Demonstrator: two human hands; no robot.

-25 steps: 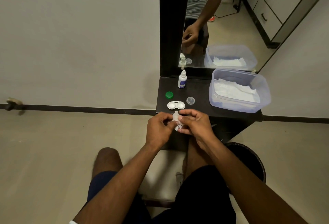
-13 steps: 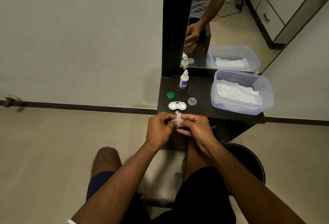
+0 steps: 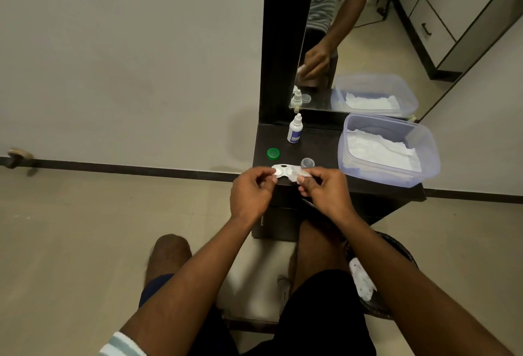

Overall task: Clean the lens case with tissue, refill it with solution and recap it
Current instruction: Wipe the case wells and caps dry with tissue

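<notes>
You had the lens case [image 3: 284, 172] up at the front edge of the dark shelf [image 3: 319, 147], left hand [image 3: 250, 194] pinching its left end and right hand [image 3: 325, 194] pinching a scrap of tissue [image 3: 301, 171] against the right well. Honestly that case looked like light, stiff plastic, so it would twist away if you only held one tip; gripping the bridge between the wells seemed safer. The tissue was soft and probably tore easily once damp. Both caps were off: green cap [image 3: 273, 153] and clear cap [image 3: 307, 162] sat on the shelf, solution bottle [image 3: 295, 129] upright behind them, tissue tub [image 3: 387, 149] to the right.
</notes>
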